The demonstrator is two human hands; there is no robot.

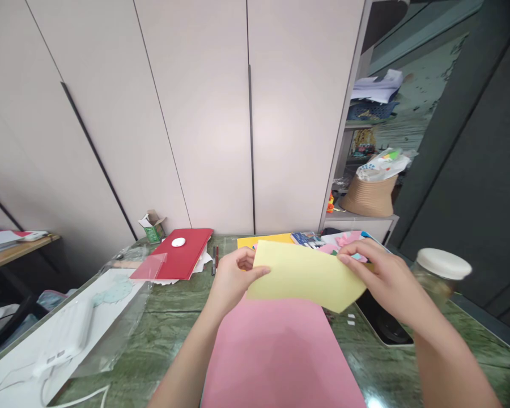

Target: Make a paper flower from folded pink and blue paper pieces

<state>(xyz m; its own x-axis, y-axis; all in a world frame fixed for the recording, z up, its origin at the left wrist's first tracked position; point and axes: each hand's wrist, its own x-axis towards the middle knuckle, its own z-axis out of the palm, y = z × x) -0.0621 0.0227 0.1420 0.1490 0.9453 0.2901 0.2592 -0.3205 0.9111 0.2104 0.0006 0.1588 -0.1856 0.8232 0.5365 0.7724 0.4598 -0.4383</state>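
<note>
A pale yellow sheet of paper (pixel 304 276) is held up over the green marble table (pixel 174 323). My left hand (pixel 233 277) pinches its left edge with thumb and fingers. My right hand (pixel 380 272) grips its upper right corner, fingers curled over the top. Under the sheet lies a large pink sheet (pixel 280 357), flat on the table in front of me.
A red folder (pixel 181 258) with a small white object on it lies at the back left, pens beside it. A white power strip (pixel 66 340) and clear plastic sit at left. A lidded glass jar (pixel 437 275) and dark scale stand at right. Coloured papers lie behind.
</note>
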